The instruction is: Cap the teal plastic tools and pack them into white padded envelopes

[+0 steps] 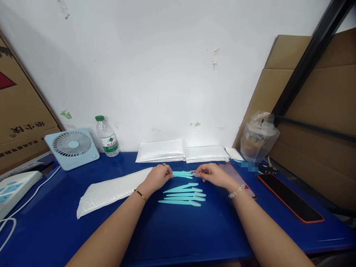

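Several turquoise eyebrow razors (182,174) with clear blade covers lie bunched between my two hands. My left hand (161,175) is closed on their handle ends. At the covered blade ends, the fingers of my right hand (210,173) pinch together. More turquoise eyebrow razors (180,200) lie in a loose row just below, on the blue tabletop (178,230), their covers pointing right. A long white bubble mailer (111,190) rests to the left, partly behind my left hand.
White bubble mailers (161,150) are stacked along the wall. A blue fan (73,146) and a water bottle (108,139) stand back left. Phones lie at right, one in a red-edged case (289,196), near a bagged drink cup (257,139). A power strip (13,191) sits far left.
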### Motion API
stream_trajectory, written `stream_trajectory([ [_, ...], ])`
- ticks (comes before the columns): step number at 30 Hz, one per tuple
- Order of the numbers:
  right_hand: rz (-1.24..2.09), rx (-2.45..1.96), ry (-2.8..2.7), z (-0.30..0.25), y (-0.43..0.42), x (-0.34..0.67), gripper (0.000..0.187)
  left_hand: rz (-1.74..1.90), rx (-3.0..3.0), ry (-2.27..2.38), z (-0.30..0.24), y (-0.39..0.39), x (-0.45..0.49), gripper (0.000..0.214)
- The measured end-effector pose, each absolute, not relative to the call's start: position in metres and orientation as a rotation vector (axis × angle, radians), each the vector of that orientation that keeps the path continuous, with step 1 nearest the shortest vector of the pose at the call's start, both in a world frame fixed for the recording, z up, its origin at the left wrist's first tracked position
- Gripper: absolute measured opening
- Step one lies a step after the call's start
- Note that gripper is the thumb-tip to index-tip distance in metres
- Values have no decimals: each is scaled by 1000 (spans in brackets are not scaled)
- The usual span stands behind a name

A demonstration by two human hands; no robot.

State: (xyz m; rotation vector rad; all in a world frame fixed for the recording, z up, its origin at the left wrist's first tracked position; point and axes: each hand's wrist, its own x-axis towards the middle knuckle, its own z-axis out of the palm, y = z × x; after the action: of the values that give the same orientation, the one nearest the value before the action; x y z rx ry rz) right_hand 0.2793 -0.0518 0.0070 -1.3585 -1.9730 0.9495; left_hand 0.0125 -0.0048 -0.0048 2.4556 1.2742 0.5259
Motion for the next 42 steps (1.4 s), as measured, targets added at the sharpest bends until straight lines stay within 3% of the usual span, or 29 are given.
stream_trajectory([
  [14, 925, -1327, -1954, 5, -51, 272, 27, 549, 2408, 1257, 0, -10, 15, 14],
  [20, 1042, -1288, -2057, 10, -56, 270, 24, 391, 2403, 1133, 8, -26, 25, 17],
  [27, 341, -1694, -1934, 10, -45, 301, 15, 590, 2523, 1304, -2, -12, 18, 25],
  [42, 168, -1707, -2166, -12, -35, 290, 9, 514, 2474, 1358, -10, -2, 16, 12],
])
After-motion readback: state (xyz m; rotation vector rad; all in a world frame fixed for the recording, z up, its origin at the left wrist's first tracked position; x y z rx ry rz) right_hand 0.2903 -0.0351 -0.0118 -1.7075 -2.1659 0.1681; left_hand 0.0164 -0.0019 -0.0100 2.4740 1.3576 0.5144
